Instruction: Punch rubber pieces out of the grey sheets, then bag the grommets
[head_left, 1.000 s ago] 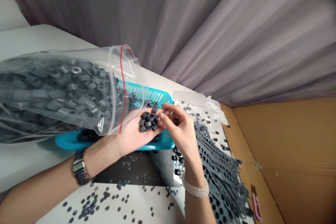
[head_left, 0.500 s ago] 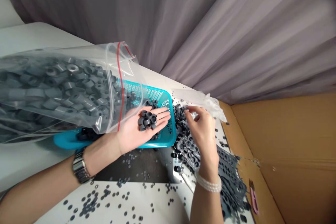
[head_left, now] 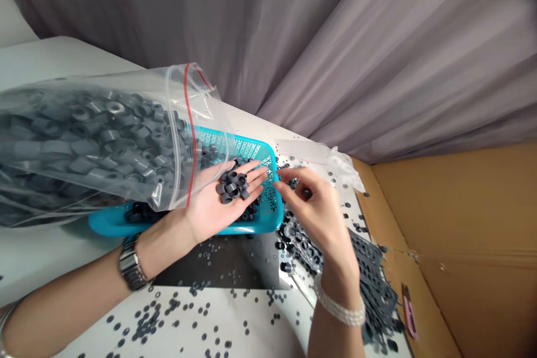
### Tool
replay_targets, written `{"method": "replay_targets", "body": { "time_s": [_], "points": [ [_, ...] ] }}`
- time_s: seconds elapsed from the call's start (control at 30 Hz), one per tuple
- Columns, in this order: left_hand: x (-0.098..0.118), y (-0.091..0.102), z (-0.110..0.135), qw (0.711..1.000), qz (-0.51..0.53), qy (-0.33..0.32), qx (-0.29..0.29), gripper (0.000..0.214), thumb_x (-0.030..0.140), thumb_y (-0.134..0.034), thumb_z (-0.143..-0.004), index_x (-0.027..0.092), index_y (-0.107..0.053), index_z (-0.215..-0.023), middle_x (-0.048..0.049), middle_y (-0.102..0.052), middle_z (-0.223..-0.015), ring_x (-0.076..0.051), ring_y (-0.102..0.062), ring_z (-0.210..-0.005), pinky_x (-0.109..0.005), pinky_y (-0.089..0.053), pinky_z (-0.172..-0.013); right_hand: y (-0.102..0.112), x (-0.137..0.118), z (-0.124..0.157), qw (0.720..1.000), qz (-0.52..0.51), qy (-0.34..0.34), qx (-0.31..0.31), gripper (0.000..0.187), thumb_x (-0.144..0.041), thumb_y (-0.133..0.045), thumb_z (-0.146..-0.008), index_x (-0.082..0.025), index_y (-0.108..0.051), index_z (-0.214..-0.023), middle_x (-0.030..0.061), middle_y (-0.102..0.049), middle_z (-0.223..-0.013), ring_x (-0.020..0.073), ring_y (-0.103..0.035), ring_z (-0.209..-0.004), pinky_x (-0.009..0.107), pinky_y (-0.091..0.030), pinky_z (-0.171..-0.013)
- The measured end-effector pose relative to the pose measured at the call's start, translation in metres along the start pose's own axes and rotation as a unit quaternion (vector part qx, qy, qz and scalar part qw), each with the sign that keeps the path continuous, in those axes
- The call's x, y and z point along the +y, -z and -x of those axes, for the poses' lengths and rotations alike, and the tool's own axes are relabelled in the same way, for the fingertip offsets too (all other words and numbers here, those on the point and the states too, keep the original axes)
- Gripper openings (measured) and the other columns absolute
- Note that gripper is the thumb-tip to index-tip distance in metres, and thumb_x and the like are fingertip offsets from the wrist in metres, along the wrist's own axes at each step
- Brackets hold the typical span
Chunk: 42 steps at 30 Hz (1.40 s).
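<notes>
Palm up, my left hand carries a small pile of dark grey plastic rings, its fingers stretched out. It is over a turquoise basket with more rings inside. Across that hand's fingertips and wrist side lies the mouth of a clear zip bag full of similar grey rings. My right hand is at the basket's right edge, thumb and forefinger bent towards each other. Something dark shows within its curl; whether it is held or lies behind I cannot tell.
Right of the basket lie loose black parts and perforated grey sheets. Small dark discs are scattered over the white table. Pink-handled scissors lie on cardboard. A crumpled clear bag and a grey curtain are behind.
My right hand has moved left from the pile of loose parts to the basket's edge, near my left fingertips. My left hand stays under the rings, almost unmoved.
</notes>
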<state>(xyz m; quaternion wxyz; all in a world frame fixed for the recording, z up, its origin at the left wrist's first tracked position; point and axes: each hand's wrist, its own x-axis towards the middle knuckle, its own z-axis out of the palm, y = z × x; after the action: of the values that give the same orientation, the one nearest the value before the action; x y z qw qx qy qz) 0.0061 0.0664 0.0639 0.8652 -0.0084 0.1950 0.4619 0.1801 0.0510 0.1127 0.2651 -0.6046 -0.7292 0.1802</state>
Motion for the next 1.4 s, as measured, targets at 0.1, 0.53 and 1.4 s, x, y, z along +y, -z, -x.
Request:
{"method": "replay_targets", "body": {
  "time_s": [0.1,0.53,1.4],
  "points": [
    [0.001,-0.005,0.003,1.0,-0.01,-0.016,0.015,0.052,0.027,-0.037,-0.094,0.007,-0.041,-0.142,-0.018,-0.049,-0.144,-0.025,-0.044,-0.135,-0.036,-0.038,-0.109,-0.013,-0.016,0.003,0.997,-0.028,0.034,-0.065,0.013,-0.028,-0.066,-0.082,-0.022,-0.071,-0.093,-0.0002,-0.07,-0.089,0.0107,-0.048,-0.061,0.028,-0.039,-0.062],
    [0.003,-0.007,0.006,0.999,-0.014,-0.041,-0.011,0.062,0.024,-0.043,-0.089,0.009,-0.031,-0.148,-0.0149,-0.045,-0.148,-0.02,-0.041,-0.136,-0.029,-0.035,-0.11,-0.029,-0.005,-0.006,0.978,-0.164,-0.047,-0.121,0.021,-0.033,-0.06,-0.086,-0.017,-0.072,-0.093,0.0037,-0.072,-0.09,0.0142,-0.056,-0.069,0.03,-0.044,-0.067],
    [0.0,-0.002,0.004,0.999,0.003,-0.035,-0.039,0.063,0.027,-0.045,-0.088,0.008,-0.032,-0.147,-0.0146,-0.047,-0.146,-0.021,-0.042,-0.136,-0.033,-0.03,-0.115,-0.037,0.024,-0.019,0.815,-0.553,-0.155,-0.082,0.013,-0.031,-0.044,-0.076,-0.022,-0.042,-0.067,0.0019,-0.051,-0.07,0.0089,-0.024,-0.048,0.025,-0.017,-0.043]
  ]
}}
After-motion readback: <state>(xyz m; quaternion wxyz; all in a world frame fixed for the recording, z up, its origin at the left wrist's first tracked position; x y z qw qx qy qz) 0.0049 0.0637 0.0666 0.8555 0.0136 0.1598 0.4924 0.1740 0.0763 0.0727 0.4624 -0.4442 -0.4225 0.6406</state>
